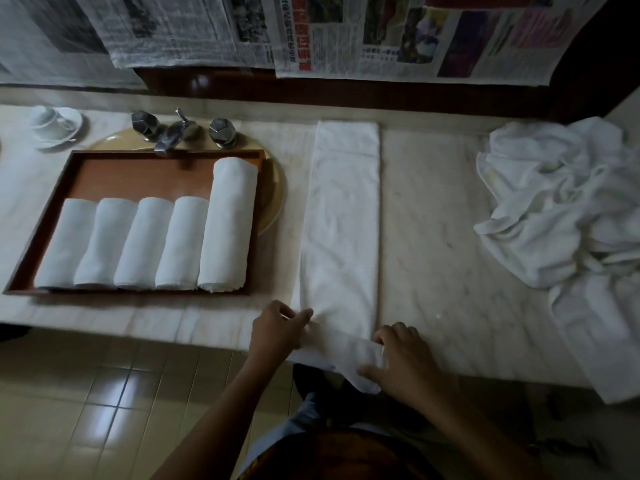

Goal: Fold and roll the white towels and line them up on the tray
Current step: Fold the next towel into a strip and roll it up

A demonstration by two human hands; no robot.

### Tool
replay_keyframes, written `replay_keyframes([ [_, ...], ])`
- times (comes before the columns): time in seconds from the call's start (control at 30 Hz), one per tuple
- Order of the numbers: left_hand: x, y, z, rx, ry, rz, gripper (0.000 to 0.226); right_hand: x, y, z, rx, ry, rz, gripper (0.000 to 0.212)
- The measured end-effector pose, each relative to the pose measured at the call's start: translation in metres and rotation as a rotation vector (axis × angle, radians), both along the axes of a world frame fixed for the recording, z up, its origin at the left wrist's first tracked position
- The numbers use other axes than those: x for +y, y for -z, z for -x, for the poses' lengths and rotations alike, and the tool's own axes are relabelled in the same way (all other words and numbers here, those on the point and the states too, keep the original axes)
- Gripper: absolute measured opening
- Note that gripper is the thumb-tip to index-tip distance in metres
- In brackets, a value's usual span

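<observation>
A white towel point(343, 216), folded into a long narrow strip, lies on the marble counter and runs from the back wall to the front edge. Its near end is curled up into a small roll. My left hand point(277, 332) pinches the left side of that rolled end. My right hand point(403, 362) grips its right side at the counter's edge. To the left, a brown wooden tray point(138, 174) holds several rolled white towels point(162, 244) side by side, the rightmost one longer than the others.
A heap of loose white towels point(568, 209) lies at the counter's right end and hangs over the front. Behind the tray are a tap with two knobs point(176, 131), a yellow basin rim point(275, 199), and a white cup on a saucer point(53, 124). Newspapers point(311, 32) cover the wall.
</observation>
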State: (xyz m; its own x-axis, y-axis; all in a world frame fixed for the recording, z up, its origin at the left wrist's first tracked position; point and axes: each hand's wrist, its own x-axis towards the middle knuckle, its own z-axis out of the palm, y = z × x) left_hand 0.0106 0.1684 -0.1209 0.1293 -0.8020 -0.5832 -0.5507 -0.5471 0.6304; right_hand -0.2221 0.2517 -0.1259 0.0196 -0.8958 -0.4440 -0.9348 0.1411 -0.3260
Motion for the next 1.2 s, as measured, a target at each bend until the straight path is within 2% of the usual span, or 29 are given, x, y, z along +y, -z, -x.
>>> replay_keyframes([
  [0.07, 0.011, 0.001, 0.001, 0.041, -0.003, -0.034, 0.030, 0.008, 0.002, -0.001, 0.069, -0.110, 0.013, 0.032],
  [0.1, 0.014, 0.001, 0.001, 0.065, -0.014, -0.038, 0.027, 0.011, 0.001, -0.001, 0.032, -0.104, 0.044, 0.019],
  [0.13, 0.016, 0.002, 0.001, 0.080, -0.028, -0.038, 0.022, 0.014, -0.004, -0.003, -0.031, -0.066, 0.073, 0.015],
  [0.23, 0.016, 0.008, -0.005, 0.128, -0.071, -0.046, 0.012, 0.019, -0.020, -0.007, -0.294, 0.043, 0.112, 0.021],
  [0.3, 0.016, 0.009, -0.009, 0.248, -0.145, -0.086, 0.012, 0.022, -0.039, -0.017, -0.429, -0.030, 0.075, 0.018],
  [0.37, 0.018, 0.009, -0.011, 0.395, -0.237, -0.156, 0.012, 0.027, -0.051, -0.029, -0.503, -0.112, -0.030, 0.014],
  [0.47, 0.022, 0.008, -0.014, 0.477, -0.287, -0.214, 0.014, 0.028, -0.048, -0.034, -0.547, -0.019, -0.105, 0.031],
  [0.57, 0.028, 0.014, -0.018, 0.383, -0.214, -0.157, 0.014, 0.018, -0.031, -0.028, -0.441, 0.251, 0.047, 0.020],
  [0.67, 0.031, 0.016, -0.022, 0.229, -0.084, -0.061, 0.015, 0.005, -0.012, -0.022, -0.269, 0.461, 0.079, 0.026],
  [0.8, 0.031, 0.011, -0.026, 0.038, 0.112, 0.068, 0.014, -0.012, 0.002, -0.031, -0.176, 0.525, 0.018, 0.032],
  [0.87, 0.028, 0.011, -0.030, 0.039, 0.113, 0.090, 0.012, -0.019, 0.005, -0.031, -0.161, 0.549, 0.006, 0.025],
  [1.0, 0.022, 0.012, -0.038, -0.017, 0.106, 0.110, 0.009, -0.021, 0.006, -0.025, -0.252, 0.616, 0.006, 0.017],
  [1.2, 0.017, 0.016, -0.041, -0.136, 0.194, 0.118, 0.004, -0.014, 0.017, -0.026, -0.249, 0.704, 0.056, 0.023],
])
